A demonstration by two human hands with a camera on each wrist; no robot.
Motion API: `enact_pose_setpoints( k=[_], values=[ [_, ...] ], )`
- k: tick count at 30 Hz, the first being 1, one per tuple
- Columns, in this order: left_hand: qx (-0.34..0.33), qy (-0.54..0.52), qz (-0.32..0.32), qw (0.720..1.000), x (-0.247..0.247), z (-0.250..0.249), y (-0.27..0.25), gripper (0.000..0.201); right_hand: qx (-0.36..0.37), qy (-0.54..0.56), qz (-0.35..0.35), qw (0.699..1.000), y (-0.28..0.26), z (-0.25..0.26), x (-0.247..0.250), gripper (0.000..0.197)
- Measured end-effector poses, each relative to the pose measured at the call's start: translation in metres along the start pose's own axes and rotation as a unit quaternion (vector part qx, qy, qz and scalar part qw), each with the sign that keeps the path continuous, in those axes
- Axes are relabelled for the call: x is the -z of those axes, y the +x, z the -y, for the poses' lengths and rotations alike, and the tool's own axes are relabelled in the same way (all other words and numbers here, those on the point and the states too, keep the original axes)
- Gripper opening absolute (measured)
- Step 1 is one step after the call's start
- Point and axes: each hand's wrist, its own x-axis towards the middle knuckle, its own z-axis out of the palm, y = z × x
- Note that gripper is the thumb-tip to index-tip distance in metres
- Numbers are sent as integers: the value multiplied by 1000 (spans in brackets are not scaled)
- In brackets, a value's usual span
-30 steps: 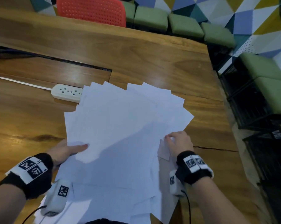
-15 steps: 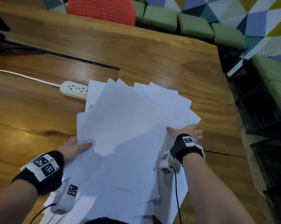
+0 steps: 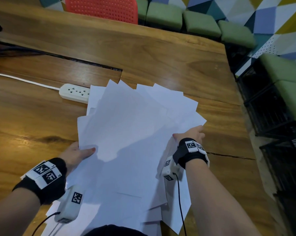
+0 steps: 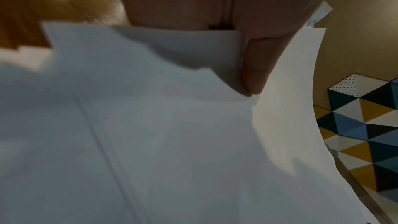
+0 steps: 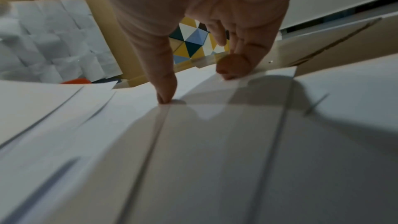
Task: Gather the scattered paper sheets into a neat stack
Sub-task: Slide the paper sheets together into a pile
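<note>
Pinching opposite edges of fanned paper sheets [image 3: 126,133]: left hand [image 3: 75,153], right hand [image 3: 192,135].

Matt paper sheets [image 3: 126,133], glossy wood table [image 3: 161,53]

Both forearms bare. Each wrist carries a black band [image 3: 41,183] topped with white plates [image 3: 194,146] printed with black square markers. Beside each band sits a white camera unit [image 3: 70,206], marker-tagged, trailing a thin black cable [image 3: 180,201].
</note>
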Motion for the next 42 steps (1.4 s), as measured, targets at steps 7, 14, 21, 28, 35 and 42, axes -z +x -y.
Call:
enact_pose_setpoints(
  k=[7,14,21,28,35,42],
  values=[
    [-4,-14,4,1000,0,2,-2,18,21,-98,-19,995,-9,-2,1,76],
    [-21,-30,-11,999,-4,1,-3,16,215,-285,4,934,-31,-25,-2,35],
    [-19,-45,-2,999,-2,-2,-6,20,278,-290,16,916,-47,-75,18,47],
    [-30,-32,7,999,-5,-4,-8,22,249,-235,34,939,-70,-109,29,40],
    [-48,-2,32,998,-13,-12,-9,11,40,-35,-25,998,-79,-106,30,54],
    [-32,21,57,998,-27,-19,-17,33,11,21,44,999,-74,-92,17,42]
  ],
)
